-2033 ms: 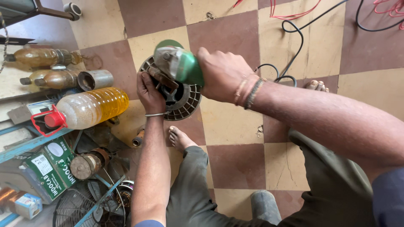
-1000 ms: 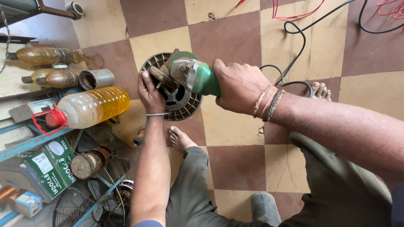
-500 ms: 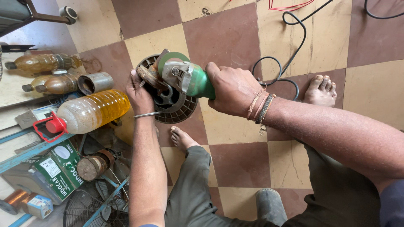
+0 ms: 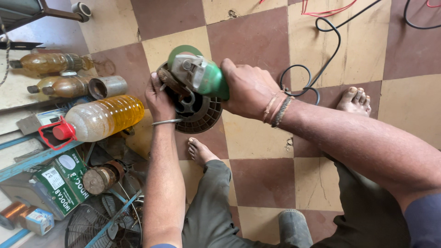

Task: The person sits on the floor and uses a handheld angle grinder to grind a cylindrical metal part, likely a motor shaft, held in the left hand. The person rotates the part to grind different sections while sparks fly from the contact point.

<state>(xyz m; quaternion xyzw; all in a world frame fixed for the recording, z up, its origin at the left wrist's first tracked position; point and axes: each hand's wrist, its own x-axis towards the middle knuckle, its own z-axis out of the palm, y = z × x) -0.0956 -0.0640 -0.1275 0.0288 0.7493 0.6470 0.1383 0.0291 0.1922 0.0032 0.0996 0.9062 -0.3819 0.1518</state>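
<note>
Checkered floor (image 4: 257, 138); L side plastic bottle (image 4: 98, 118) w/ yellow oil

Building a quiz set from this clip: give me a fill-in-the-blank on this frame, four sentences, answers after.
1. The right hand grips an angle grinder whose body is ____ in colour.
2. The left hand rests on the rim of a round, ribbed ____ part lying on the floor.
3. The plastic bottle with the yellow liquid has a ____ cap.
4. The floor is tiled in a ____ pattern of brown and cream.

Answers: green; fan motor; red; checkered
</note>
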